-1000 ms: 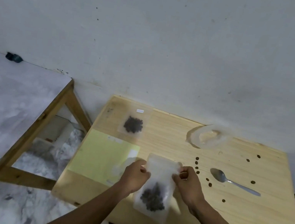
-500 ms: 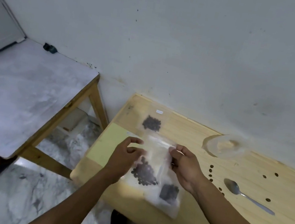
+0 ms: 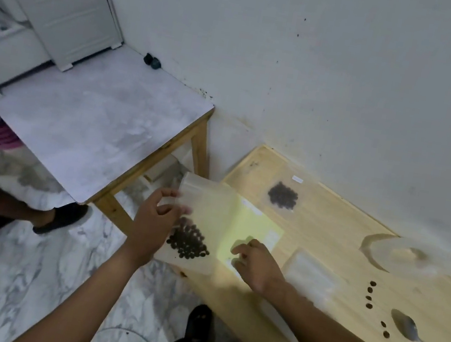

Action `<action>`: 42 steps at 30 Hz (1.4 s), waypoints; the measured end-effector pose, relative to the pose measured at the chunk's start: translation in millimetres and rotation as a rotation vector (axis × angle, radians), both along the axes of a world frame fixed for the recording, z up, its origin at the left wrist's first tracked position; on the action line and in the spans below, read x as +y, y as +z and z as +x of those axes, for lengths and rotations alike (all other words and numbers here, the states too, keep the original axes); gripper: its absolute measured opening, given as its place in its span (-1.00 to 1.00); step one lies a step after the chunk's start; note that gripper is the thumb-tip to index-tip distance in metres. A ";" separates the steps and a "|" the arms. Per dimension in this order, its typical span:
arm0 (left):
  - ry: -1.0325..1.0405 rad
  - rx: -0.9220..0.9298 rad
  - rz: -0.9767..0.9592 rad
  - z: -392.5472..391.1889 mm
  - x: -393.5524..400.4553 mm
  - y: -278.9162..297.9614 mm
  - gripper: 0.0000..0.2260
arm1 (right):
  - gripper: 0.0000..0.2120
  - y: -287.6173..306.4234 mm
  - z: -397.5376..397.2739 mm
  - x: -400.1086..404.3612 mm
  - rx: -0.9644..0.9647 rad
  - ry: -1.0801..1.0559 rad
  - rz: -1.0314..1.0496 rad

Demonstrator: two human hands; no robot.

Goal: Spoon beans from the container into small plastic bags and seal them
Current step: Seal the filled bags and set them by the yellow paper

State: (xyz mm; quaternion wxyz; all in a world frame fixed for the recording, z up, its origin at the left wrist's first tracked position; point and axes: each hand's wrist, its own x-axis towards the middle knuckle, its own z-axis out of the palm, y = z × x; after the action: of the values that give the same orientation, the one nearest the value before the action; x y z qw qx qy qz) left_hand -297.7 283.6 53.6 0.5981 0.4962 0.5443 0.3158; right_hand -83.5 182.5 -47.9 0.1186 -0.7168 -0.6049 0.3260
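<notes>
Over the near left corner of the wooden table, a bean-filled plastic bag is held up by the left hand.

Its left edge is pinched by the left hand; the right hand, fingers loosely curled and holding nothing, hovers just beside it. One filled bag is already laid at the far left. An empty bag, scattered beans, the spoon and the clear container suggest more is left. Nothing can be read on the filled bag's small white label; whether the held bag is sealed cannot be told.
</notes>
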 end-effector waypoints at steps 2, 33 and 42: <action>0.007 0.002 0.003 -4.9 0.5 -0.3 -0.81 | -0.77 -0.5 -5.9 3.7 -0.067 0.055 -0.019; -0.357 -0.091 0.343 164.9 -18.4 60.5 -0.79 | -0.84 174.3 87.4 10.5 0.474 -0.694 0.614; -0.417 -0.117 0.346 183.1 -26.1 64.9 -0.80 | -0.79 168.6 98.4 8.9 0.440 -0.773 0.636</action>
State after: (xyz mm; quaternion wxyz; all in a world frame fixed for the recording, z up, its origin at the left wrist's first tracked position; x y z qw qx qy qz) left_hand -114.6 257.5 118.5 0.5871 0.6731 0.3330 0.3021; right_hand 14.9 191.3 120.7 0.5645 -0.7305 -0.3269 0.2021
